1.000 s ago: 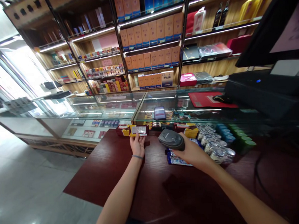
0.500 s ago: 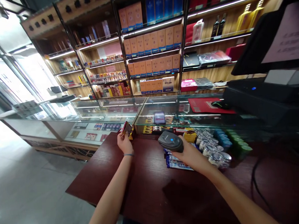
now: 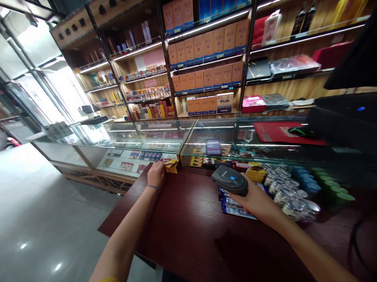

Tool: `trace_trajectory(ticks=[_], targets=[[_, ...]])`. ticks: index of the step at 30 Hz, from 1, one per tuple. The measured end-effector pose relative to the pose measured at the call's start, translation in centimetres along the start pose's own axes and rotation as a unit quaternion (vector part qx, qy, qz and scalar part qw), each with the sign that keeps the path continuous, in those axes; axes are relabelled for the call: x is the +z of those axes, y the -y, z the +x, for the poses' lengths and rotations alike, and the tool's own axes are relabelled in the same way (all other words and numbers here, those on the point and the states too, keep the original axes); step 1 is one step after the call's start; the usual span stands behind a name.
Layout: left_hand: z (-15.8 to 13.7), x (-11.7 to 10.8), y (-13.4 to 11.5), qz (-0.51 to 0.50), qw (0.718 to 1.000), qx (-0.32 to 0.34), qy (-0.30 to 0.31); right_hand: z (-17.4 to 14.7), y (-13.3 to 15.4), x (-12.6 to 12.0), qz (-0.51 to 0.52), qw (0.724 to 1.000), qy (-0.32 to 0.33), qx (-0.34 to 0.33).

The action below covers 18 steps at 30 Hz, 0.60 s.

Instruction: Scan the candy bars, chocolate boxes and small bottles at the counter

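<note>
My right hand (image 3: 256, 198) grips a dark grey barcode scanner (image 3: 229, 180) with a lit blue spot, held above the wooden counter. My left hand (image 3: 156, 175) is low at the counter's far left corner, its fingers curled and partly hidden. Right beside those fingers lie small yellow-and-brown packets (image 3: 171, 166); whether one is in my grasp cannot be made out. Under and behind the scanner are blue-and-white wrapped packets (image 3: 239, 209) laid flat in a row. More yellow packets (image 3: 255, 174) sit just behind them.
Silver-topped cans (image 3: 295, 209), blue cans (image 3: 306, 180) and green cans (image 3: 335, 187) stand to the right. Beyond the dark red counter (image 3: 180, 214) are a glass showcase (image 3: 143, 139) and a red mat (image 3: 277, 133) with a mouse. A monitor (image 3: 355, 54) overhangs the right side.
My left hand has lowered the upright dark-and-red packet toward the yellow packets, and it no longer shows clearly. The scanner stays in my right hand. The view has swung left.
</note>
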<state>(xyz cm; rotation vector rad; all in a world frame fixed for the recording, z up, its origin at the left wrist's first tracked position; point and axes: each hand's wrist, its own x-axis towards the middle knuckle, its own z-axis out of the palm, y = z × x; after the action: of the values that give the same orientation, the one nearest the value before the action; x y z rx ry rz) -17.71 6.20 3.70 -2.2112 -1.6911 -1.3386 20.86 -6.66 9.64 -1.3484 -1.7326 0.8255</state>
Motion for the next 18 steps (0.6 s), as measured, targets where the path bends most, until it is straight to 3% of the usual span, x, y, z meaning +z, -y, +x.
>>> trace_trajectory(ticks=[13,18], targets=[[1.1,2.3,1.8,-0.005,0.993,0.056,0.105,0.0,0.1,-1.0,0.011,0.998,0.014,0.052],[1.3,2.1,2.1,0.030,0.987,0.059,0.145,0.2,0.1,-1.6,0.029,0.999,0.009,0.031]])
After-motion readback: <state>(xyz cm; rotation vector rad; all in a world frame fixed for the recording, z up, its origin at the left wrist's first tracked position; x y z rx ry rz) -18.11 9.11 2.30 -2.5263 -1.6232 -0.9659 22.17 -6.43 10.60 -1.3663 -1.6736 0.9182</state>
